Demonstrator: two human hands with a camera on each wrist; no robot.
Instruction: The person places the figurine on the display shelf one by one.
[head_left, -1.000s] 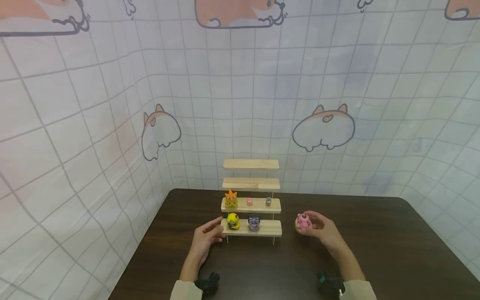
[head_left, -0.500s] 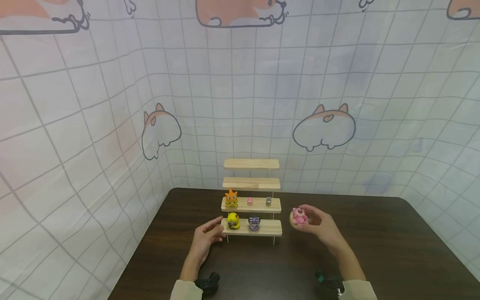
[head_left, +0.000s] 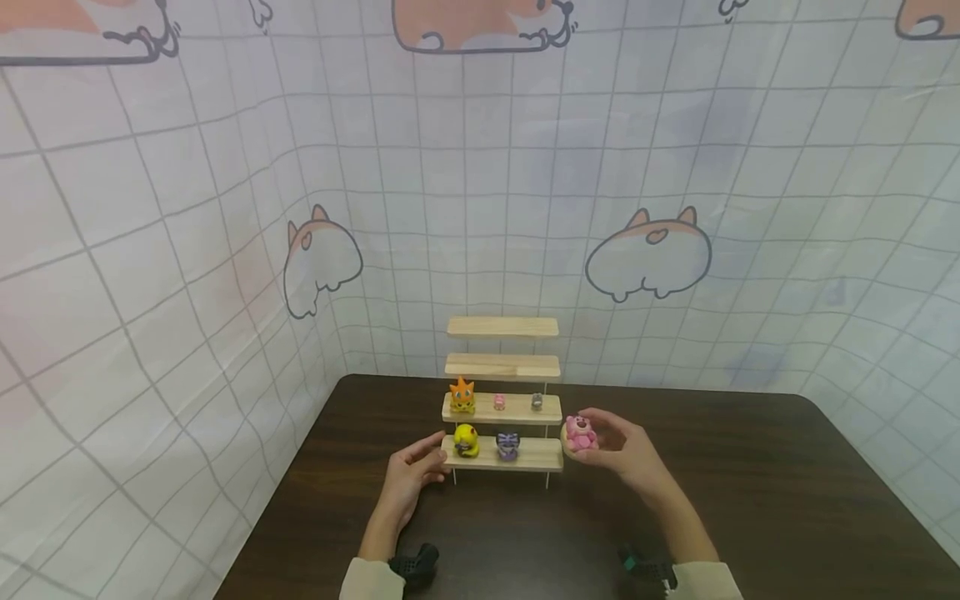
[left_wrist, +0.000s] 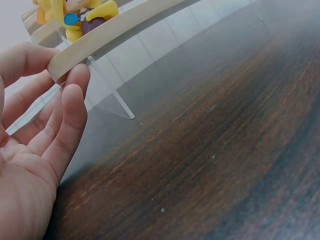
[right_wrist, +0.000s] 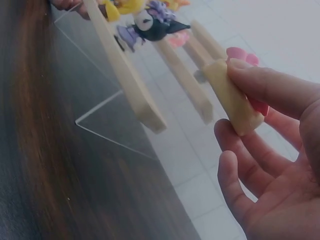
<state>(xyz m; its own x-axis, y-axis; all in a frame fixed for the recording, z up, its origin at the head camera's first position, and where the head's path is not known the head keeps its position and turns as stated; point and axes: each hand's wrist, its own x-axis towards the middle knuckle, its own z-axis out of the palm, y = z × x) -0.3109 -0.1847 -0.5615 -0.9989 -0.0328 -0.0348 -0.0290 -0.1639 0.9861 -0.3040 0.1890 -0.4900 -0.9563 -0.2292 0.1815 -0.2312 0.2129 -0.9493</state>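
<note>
My right hand pinches a pink bear figurine between thumb and fingers, just off the right end of the lowest tier of a wooden display stand. In the right wrist view, a thick cream backing shows behind the bear's pink parts. At the tier's other end, my left hand grips the board's corner, thumb and fingertips around its edge in the left wrist view. That tier carries a yellow figurine at left and a purple-and-black figurine near the middle.
One tier up stand an orange-topped figurine, a tiny pink figurine and a tiny grey figurine. Two bare tiers rise behind. Clear legs support the stand on a dark wooden table. A gridded cloth hangs behind.
My right hand has moved left toward the stand with the bear figurine, turning its front more upright into view. My left hand stays on the board's end.
</note>
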